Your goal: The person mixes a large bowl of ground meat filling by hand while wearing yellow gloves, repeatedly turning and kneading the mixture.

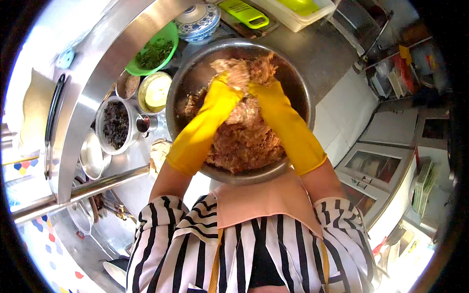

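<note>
A large steel bowl (pixel 307 99) stands before me on the metal counter and holds a big mass of ground meat (pixel 245 146). Both of my hands wear yellow rubber gloves and are inside the bowl. My left hand (pixel 225 88) and my right hand (pixel 262 89) are close together near the bowl's middle, each gripping part of a raised clump of the meat mixture. The fingers are mostly buried in the clump, which looks blurred. The rest of the meat lies heaped on the near side of the bowl, under my wrists.
Left of the bowl are a green plastic bowl (pixel 174 47) of chopped greens, a tub of dark chopped food (pixel 116 124), a small steel cup (pixel 152 123) and several dishes. Behind stand a blue-and-white lidded pot (pixel 198 22), a green grater (pixel 243 13) and a white tray (pixel 300 23).
</note>
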`<action>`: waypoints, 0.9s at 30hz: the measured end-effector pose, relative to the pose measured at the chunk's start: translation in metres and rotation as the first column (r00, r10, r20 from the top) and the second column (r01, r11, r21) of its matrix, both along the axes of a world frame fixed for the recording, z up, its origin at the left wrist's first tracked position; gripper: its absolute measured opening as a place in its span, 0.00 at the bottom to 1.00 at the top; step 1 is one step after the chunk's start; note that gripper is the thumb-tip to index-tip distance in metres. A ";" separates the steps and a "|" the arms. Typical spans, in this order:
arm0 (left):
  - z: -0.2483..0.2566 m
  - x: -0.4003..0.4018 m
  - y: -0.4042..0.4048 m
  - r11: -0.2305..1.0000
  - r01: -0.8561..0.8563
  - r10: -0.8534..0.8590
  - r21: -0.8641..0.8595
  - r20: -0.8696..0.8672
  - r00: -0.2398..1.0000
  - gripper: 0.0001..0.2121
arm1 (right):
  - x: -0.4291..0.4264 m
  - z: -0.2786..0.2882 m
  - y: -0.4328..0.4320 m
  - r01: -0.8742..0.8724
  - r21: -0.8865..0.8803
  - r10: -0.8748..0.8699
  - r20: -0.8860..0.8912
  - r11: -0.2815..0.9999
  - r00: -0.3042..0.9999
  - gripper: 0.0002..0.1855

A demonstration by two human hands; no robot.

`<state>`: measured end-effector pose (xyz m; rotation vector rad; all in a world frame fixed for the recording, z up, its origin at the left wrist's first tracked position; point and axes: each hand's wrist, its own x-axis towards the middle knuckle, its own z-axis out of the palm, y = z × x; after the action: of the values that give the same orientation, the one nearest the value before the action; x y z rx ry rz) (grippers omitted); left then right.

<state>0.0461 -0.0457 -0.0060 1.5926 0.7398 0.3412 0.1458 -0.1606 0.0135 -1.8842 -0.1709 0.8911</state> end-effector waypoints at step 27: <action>-0.020 -0.023 0.009 0.888 0.108 -0.091 -0.448 0.059 0.994 0.20 | 0.003 -0.011 -0.017 -0.032 0.492 0.268 -0.418 0.870 0.868 0.38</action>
<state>0.0232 -0.0367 -0.0263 1.1733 0.6490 0.1088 0.1486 -0.1776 0.0022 -1.1657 -0.2175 1.2707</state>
